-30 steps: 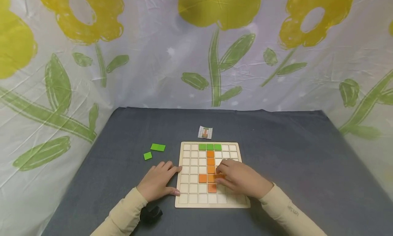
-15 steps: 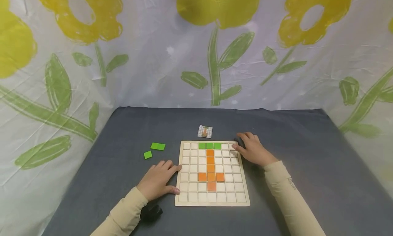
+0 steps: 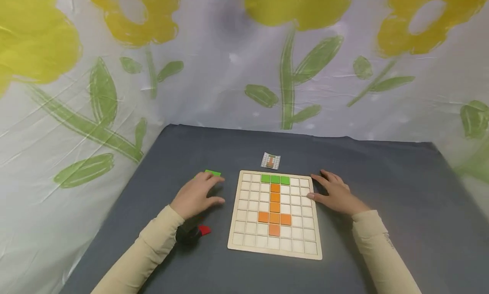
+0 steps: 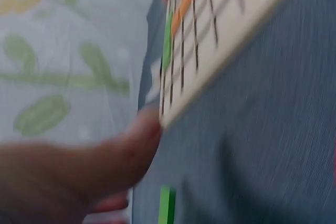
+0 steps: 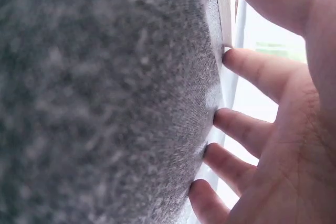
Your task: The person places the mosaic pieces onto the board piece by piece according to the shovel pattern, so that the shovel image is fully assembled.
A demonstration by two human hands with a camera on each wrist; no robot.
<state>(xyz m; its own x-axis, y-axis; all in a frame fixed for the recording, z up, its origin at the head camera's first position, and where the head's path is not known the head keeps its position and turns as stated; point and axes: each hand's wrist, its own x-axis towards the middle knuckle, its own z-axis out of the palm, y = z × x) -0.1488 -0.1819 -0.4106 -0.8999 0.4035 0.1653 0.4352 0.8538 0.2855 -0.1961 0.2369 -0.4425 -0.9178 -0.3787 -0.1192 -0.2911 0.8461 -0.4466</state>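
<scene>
A square wooden grid board point(image 3: 237, 209) lies on the dark cloth. Three green tiles point(image 3: 275, 179) sit in its far row, and several orange tiles point(image 3: 274, 207) form a cross shape below them. My left hand point(image 3: 196, 195) hovers left of the board, fingers relaxed and apart from it. Behind its fingertips a loose green tile point(image 3: 212, 173) shows; the hand partly hides the loose green pieces. My right hand point(image 3: 338, 194) is at the board's far right side, thumb on the edge. In the right wrist view its fingertips point(image 5: 233, 59) touch the cloth beside the board.
A small printed card point(image 3: 270, 161) with a coloured grid pattern lies beyond the board. Under my left wrist is a black object point(image 3: 187, 236), with a red piece point(image 3: 205, 230) beside it. A flowered curtain point(image 3: 214, 73) stands behind the table.
My left hand has left the board's left edge and moved toward the loose green tiles. The right hand went from the orange tiles to the board's far right side. The head view has turned left.
</scene>
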